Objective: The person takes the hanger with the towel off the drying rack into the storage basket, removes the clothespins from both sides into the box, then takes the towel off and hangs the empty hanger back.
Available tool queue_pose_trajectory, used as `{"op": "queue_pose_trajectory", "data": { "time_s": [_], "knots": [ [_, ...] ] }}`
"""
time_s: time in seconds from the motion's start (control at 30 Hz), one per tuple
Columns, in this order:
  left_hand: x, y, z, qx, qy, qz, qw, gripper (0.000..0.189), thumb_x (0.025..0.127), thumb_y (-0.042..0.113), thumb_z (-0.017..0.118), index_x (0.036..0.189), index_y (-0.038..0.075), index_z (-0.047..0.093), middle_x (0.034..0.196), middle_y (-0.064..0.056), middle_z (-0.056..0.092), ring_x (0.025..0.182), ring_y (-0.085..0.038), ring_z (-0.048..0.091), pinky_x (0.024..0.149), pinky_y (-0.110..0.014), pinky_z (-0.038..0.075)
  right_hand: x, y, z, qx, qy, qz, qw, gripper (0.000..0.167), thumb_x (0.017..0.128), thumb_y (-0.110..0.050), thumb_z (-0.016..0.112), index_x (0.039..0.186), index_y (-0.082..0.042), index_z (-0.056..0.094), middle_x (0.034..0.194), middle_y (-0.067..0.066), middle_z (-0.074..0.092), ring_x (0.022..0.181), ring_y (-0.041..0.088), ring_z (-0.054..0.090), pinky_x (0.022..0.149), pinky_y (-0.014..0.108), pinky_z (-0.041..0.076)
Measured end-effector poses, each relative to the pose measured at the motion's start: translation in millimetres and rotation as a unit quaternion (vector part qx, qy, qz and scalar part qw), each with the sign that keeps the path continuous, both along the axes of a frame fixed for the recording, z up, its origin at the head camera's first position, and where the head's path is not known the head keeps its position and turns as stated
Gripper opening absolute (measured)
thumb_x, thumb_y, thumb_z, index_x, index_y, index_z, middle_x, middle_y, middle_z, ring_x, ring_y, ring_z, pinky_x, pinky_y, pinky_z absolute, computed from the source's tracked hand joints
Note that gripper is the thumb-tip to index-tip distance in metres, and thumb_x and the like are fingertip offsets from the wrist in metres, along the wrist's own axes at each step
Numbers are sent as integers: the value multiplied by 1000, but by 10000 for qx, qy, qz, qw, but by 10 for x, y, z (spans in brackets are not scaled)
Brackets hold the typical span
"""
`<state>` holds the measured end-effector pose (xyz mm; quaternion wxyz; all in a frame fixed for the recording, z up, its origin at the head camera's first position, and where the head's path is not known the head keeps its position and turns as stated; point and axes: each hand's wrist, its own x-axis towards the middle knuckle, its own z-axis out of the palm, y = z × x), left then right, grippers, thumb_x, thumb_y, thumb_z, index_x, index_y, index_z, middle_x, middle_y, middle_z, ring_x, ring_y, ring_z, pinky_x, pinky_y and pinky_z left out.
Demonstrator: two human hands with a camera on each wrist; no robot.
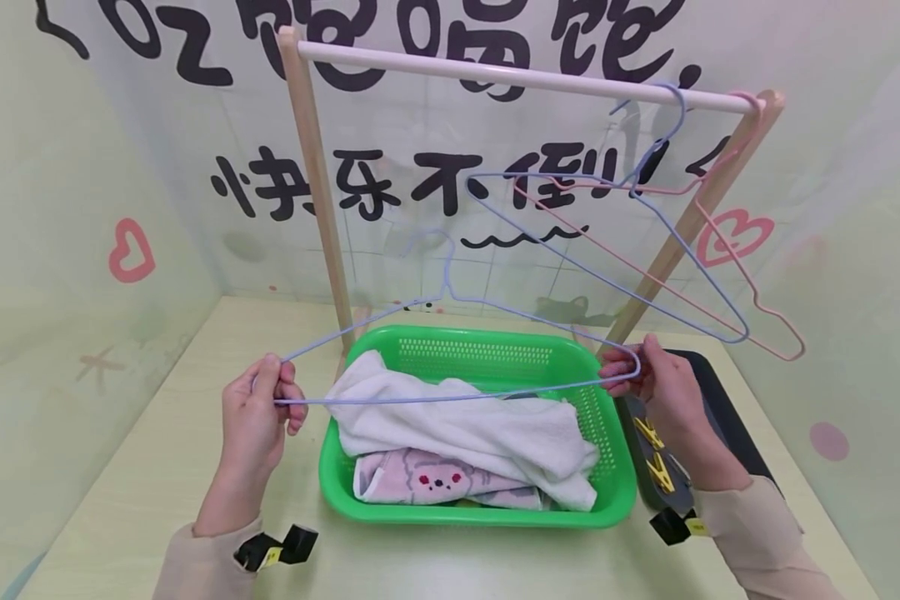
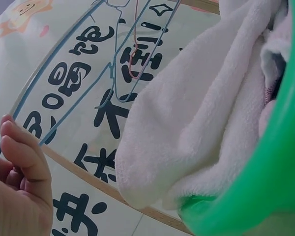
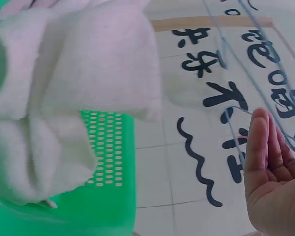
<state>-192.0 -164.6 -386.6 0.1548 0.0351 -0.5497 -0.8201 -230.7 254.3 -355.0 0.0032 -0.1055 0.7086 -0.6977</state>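
A light blue clothes hanger [image 1: 446, 287] is held up over the basket, hook at the top and its long bar toward me. My left hand [image 1: 255, 412] pinches its left corner between thumb and fingers. At the other end, my right hand [image 1: 667, 387] holds the right corner, thumb up and fingers behind the wire. Below the hanger, a rumpled white towel [image 1: 465, 429] lies in a green basket [image 1: 480, 515], on top of a pink towel [image 1: 405, 475] with an animal-face pattern. In the right wrist view, the fingers [image 3: 258, 142] rest along the hanger's end.
Behind the basket stands a rack with wooden posts and a white rod [image 1: 495, 73]. Another blue hanger [image 1: 660, 142] and a pink hanger [image 1: 750, 283] hang at its right end. A dark tray [image 1: 720, 408] and yellow clips [image 1: 660, 473] lie right of the basket, beside my right forearm.
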Motion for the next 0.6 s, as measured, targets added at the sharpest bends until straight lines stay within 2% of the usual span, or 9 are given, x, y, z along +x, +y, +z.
{"op": "queue_pose_trajectory", "data": {
  "time_s": [0.07, 0.17, 0.27, 0.33, 0.43, 0.6],
  "knots": [
    [-4, 1, -6, -16, -21, -48, 10000, 36, 101, 21, 43, 70, 4, 51, 47, 2, 50, 35, -7, 46, 30, -15, 34, 15, 12, 50, -71, 16, 181, 9998, 42, 101, -31, 42, 88, -2, 69, 76, 3, 68, 67, 12, 65, 61, 22, 56],
    [-6, 3, -14, -11, 15, -211, 9998, 36, 100, 22, 44, 70, 4, 51, 48, 2, 50, 35, -7, 46, 30, -15, 35, 43, 16, 111, 393, 10, 396, 9984, 32, 101, -22, 46, 85, -5, 68, 73, 1, 67, 62, 12, 63, 56, 22, 55],
    [-8, 5, -15, -10, 73, -393, 9992, 35, 100, 23, 47, 71, 4, 52, 49, 2, 50, 36, -7, 46, 30, -16, 35, 75, 3, 148, 771, -6, 496, 9958, 30, 100, -22, 47, 83, -8, 66, 69, 0, 65, 57, 13, 60, 51, 22, 53],
    [-9, 4, -18, -66, 85, -561, 9984, 34, 100, 22, 47, 72, 4, 53, 50, 1, 50, 37, -7, 46, 31, -16, 36, 102, -7, 158, 793, -10, 414, 9960, 30, 100, -23, 47, 81, -8, 65, 67, 0, 64, 55, 12, 58, 49, 22, 52],
    [-13, 3, -26, -292, 21, -814, 9963, 30, 100, 21, 47, 76, 6, 56, 52, 1, 52, 39, -8, 47, 34, -16, 38, 143, -9, 160, 556, 13, 124, 9984, 31, 100, -24, 48, 80, -8, 64, 65, 0, 63, 53, 11, 57, 47, 21, 51],
    [-22, 0, -44, -1034, -199, -1079, 9886, 20, 100, 21, 48, 87, 14, 62, 57, 0, 59, 45, -9, 53, 41, -18, 46, 212, 22, 170, 170, 352, -216, 9990, 30, 99, -21, 49, 83, 0, 63, 67, 2, 64, 53, 12, 58, 47, 20, 52]
  ]
}}
